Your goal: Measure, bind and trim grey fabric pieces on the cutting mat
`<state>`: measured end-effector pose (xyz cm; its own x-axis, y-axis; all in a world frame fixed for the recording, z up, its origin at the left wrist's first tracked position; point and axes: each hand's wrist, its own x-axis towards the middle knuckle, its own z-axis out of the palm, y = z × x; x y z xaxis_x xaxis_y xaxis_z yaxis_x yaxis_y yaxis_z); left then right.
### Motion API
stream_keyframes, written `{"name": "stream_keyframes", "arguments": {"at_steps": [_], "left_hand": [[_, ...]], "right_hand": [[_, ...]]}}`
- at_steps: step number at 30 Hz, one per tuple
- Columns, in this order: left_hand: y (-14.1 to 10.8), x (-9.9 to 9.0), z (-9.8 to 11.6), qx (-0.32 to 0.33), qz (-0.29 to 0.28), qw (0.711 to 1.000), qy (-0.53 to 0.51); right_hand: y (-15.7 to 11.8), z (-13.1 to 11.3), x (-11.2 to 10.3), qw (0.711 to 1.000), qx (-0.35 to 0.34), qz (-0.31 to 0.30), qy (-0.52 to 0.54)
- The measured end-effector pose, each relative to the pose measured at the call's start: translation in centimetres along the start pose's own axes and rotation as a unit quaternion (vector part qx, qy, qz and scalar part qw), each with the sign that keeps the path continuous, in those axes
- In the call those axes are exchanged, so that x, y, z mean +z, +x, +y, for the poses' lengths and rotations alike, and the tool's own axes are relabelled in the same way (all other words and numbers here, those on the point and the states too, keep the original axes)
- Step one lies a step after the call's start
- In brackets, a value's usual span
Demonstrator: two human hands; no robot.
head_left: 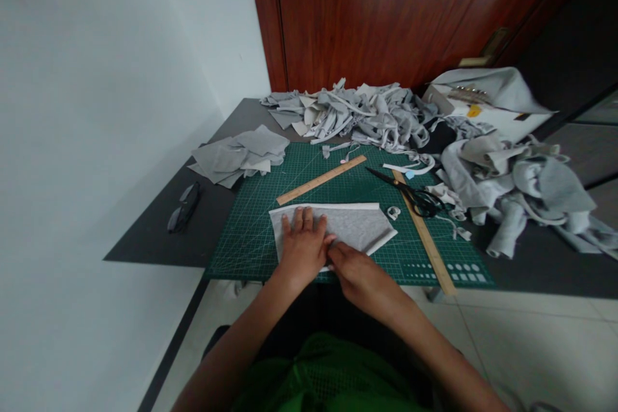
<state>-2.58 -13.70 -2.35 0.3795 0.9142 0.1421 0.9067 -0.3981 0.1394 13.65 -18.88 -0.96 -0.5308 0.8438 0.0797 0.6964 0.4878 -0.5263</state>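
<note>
A grey piece of fabric point(357, 222) with folded white edges along its top and right side lies on the green cutting mat point(251, 232), near the front edge. My left hand point(304, 244) rests flat on the fabric's left part, fingers outstretched and pointing away from me. My right hand point(352, 267) is closed at the fabric's near edge, its fingertips pinching that edge beside my left thumb. The pinched part is mostly hidden under the fingers. A small white curled scrap point(393, 212) sits just beyond the fabric's right end.
Black scissors point(410, 193) lie across a wooden ruler point(425, 238) at right; another wooden ruler point(321, 180) lies behind the fabric. Flat grey pieces point(241, 154), glasses point(184, 206), a heap of scraps point(367, 112), rolled fabric point(526, 180) and a white box point(487, 109) surround the mat.
</note>
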Motion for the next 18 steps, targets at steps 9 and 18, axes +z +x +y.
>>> {"name": "stream_keyframes", "arguments": {"at_steps": [9, 18], "left_hand": [[-0.4, 0.3, -0.2, 0.029, -0.033, 0.999, -0.032], [0.1, -0.1, -1.0, 0.078, -0.072, 0.993, -0.043]], "right_hand": [[-2.2, 5.1, -6.0, 0.959, 0.227, 0.092, -0.14], [-4.8, 11.6, -6.3, 0.854, 0.423, 0.127, -0.274]]}}
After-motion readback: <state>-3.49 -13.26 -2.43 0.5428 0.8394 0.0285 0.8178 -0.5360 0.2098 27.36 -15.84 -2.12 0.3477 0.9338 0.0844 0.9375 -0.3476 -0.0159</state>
